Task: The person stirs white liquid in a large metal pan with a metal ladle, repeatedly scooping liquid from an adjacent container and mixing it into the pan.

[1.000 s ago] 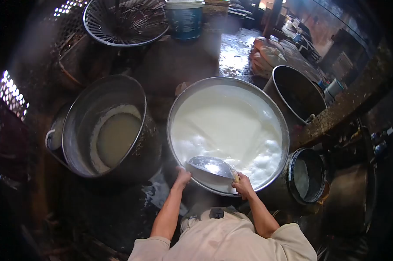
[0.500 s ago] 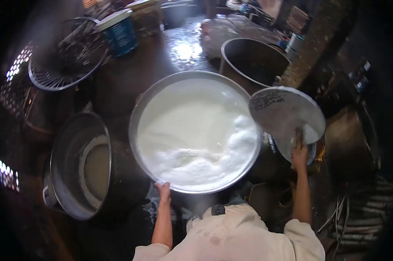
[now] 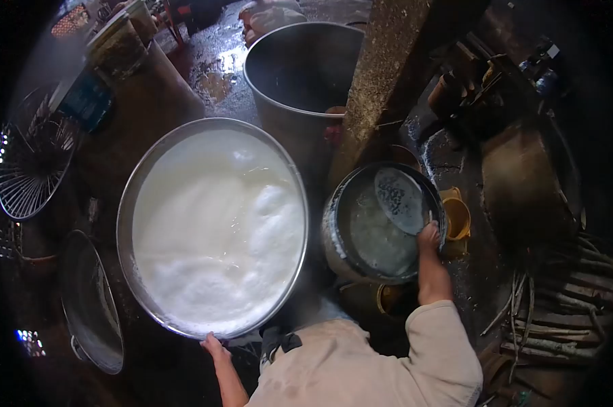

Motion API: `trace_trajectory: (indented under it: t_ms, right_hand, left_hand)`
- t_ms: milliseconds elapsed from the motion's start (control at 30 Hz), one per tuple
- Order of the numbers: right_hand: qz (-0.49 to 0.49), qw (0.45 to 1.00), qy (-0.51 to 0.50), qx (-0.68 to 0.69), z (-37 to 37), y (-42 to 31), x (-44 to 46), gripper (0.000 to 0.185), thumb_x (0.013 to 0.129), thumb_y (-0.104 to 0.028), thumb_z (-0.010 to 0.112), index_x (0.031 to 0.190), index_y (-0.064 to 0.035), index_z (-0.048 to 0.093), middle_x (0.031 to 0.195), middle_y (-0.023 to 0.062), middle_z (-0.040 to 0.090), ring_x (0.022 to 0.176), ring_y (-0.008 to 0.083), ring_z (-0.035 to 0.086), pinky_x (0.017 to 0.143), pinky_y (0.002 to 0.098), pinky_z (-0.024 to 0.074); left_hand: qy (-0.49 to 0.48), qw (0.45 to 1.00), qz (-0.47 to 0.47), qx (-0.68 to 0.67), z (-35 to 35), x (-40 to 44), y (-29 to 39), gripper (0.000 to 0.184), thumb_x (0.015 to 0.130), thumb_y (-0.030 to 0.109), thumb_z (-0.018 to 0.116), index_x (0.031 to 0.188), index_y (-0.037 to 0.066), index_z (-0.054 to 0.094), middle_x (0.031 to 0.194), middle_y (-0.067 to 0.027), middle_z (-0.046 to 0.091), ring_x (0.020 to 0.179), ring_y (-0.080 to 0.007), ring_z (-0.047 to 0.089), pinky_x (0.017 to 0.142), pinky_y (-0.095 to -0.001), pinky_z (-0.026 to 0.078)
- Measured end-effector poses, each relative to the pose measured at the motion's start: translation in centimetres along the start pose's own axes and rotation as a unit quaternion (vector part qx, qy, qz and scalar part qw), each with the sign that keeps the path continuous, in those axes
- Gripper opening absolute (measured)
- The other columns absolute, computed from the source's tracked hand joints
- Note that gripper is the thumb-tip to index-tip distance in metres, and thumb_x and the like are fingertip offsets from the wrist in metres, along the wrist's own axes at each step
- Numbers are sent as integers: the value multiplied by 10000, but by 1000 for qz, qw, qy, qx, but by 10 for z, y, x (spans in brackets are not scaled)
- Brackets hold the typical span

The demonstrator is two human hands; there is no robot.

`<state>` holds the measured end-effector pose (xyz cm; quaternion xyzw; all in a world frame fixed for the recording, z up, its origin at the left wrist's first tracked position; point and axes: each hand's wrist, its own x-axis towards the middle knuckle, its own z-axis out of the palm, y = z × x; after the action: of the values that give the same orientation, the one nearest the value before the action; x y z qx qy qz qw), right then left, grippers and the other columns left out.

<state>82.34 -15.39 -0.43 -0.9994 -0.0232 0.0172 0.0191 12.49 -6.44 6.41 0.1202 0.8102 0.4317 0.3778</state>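
Note:
My left hand (image 3: 215, 344) is closed on the near rim of a wide metal vat (image 3: 124, 271) full of white, frothy liquid (image 3: 198, 210). To the right, my right hand (image 3: 429, 236) grips the short handle of a round, shallow metal scoop (image 3: 398, 197). The scoop is tilted inside a smaller dark pot (image 3: 333, 234), which contains greyish, cloudy liquid (image 3: 374, 237). Where the scoop's lower edge meets that liquid is hard to make out.
A large metal drum (image 3: 299, 112) and a thick post (image 3: 381, 81) stand beyond the vat and pot. Right of the pot is a yellow container (image 3: 457, 218). Sticks (image 3: 557, 332) lie lower right. At left are a tilted metal pan (image 3: 92, 305) and a wire basket (image 3: 35, 169).
My right hand has carried the scoop from the vat rightward and down into the smaller pot. The view has turned right, while my left hand stays at the vat's rim.

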Motion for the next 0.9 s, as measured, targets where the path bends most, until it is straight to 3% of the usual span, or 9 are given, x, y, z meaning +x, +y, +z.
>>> trace_trajectory:
  t_ms: [33,100,267,367,467,567,633,700,900]
  right_hand:
    - [67,997,35,13,49,11,18,223,808,-149,587,973,1,586,926,144,638,816,316,637,730,430,519]
    - [-68,992,-73,-80,69,16,6,246,792,-182,590,949,6,611,834,133,652,737,329,644,689,409,524]
    - [-46,979,-107,165,200,28,-28,369,720,-209,664,1016,6,614,893,198,637,845,345,624,725,397,511]
    - [109,936,-291,164,211,-4,-71,336,734,-179,610,998,27,607,919,217,632,833,364,617,723,401,496]
    - [1,909,-409,82,206,-18,-92,294,740,-137,583,979,35,602,936,224,623,808,339,623,695,407,489]
    - [56,800,-457,384,252,-2,-117,253,727,-115,592,932,34,601,868,188,629,724,285,613,635,410,478]
    - [20,833,-459,307,234,-17,-117,204,760,-138,588,900,9,604,784,129,599,646,228,572,582,387,467]
    - [133,721,-460,501,225,-20,-119,49,759,-87,581,790,-51,572,640,52,518,529,171,509,500,311,431]
    - [110,667,-561,478,213,13,-84,80,749,-80,604,803,-84,545,599,49,490,454,150,487,394,306,418]
  left_hand:
    - [9,1000,-1,7,5,-8,-10,469,771,130,527,1159,-61,345,1157,-225,441,982,-280,510,777,-402,469]
    - [-26,989,-78,121,2,-8,-38,433,779,125,515,1150,-35,359,1141,-221,454,918,-283,532,681,-413,496]
    - [-82,983,-146,77,19,-21,-26,327,798,65,467,1110,-26,436,1060,-190,530,895,-305,576,665,-482,526]
    - [-77,983,-143,85,44,-62,10,333,794,25,449,1112,-71,456,1049,-205,541,918,-331,581,702,-513,517]
    - [-64,989,-109,77,34,-45,-5,311,797,-12,442,1099,-83,458,1042,-174,555,891,-301,588,763,-454,501]
    - [-40,994,-93,42,33,-39,-14,311,788,-40,441,1095,-82,461,1031,-169,558,887,-281,589,787,-425,494]
    - [-27,993,-107,35,29,-34,-18,316,782,-54,441,1096,-79,462,1032,-165,557,896,-273,586,802,-420,487]
    - [-10,994,-86,74,28,-33,-19,315,772,-61,450,1086,-73,464,1031,-161,554,906,-266,582,814,-410,479]
    - [29,990,-92,105,-16,25,-66,324,752,52,544,1058,-55,534,1025,-219,506,980,-267,505,826,-402,441]
